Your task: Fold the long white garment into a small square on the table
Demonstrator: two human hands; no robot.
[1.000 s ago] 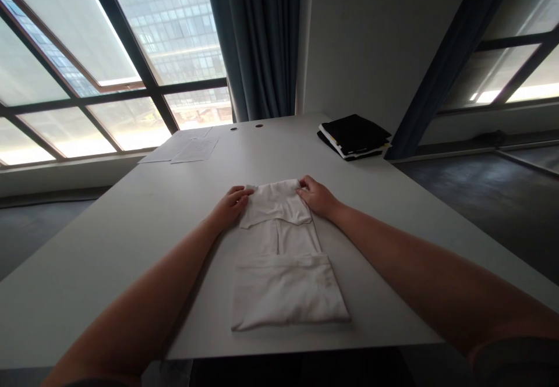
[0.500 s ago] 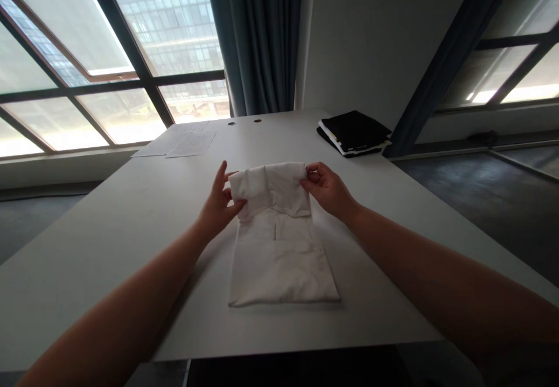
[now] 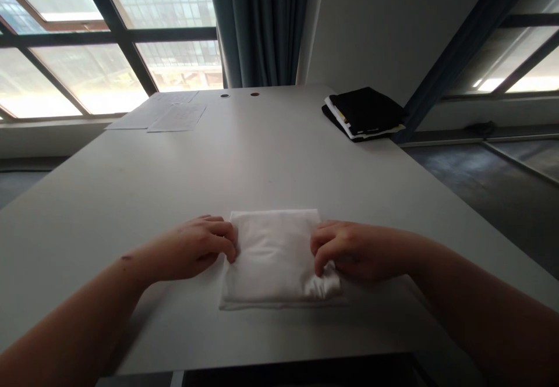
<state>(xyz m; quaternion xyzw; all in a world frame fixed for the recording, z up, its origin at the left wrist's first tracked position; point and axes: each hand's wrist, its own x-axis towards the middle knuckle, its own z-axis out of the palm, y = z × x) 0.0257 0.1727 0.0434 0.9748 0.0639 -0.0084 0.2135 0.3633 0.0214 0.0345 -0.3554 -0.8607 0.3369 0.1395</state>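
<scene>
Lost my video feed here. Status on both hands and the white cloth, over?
Left hand and right hand curled on the side edges of the folded white cloth. Cloth flat on the table. Nothing around it; papers and black stack at the far end.

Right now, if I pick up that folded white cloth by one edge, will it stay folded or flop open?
Probably flop: the folded white cloth looks soft and thin, bunching under the right hand. Its stacked layers would likely slide apart. It looks light, so a push from the left hand should slide it across the smooth table.
</scene>
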